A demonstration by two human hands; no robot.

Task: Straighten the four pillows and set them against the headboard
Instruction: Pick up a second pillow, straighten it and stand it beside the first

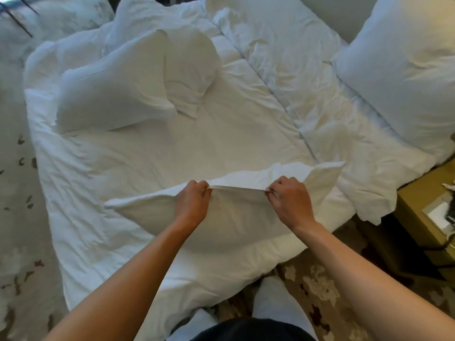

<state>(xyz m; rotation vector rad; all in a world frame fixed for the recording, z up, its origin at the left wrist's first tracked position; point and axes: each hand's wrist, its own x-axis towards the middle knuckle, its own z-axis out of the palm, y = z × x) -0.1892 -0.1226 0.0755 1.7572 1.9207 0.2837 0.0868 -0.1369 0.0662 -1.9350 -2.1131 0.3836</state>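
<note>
A white pillow (236, 210) lies near the bed's front edge. My left hand (193, 203) and my right hand (288, 199) each pinch its top hem and hold it taut between them. Two more white pillows lie on the bed's left side: a large one (115, 82) and a crumpled one (192, 70) beside it. Against the headboard (344, 13) at the right leans another white pillow (403, 70), upright.
The white duvet (283, 77) is folded back and rumpled across the sheet (160, 148). A wooden nightstand (418, 217) with papers stands at the right. Patterned carpet (14, 217) surrounds the bed. My legs are at the bottom edge.
</note>
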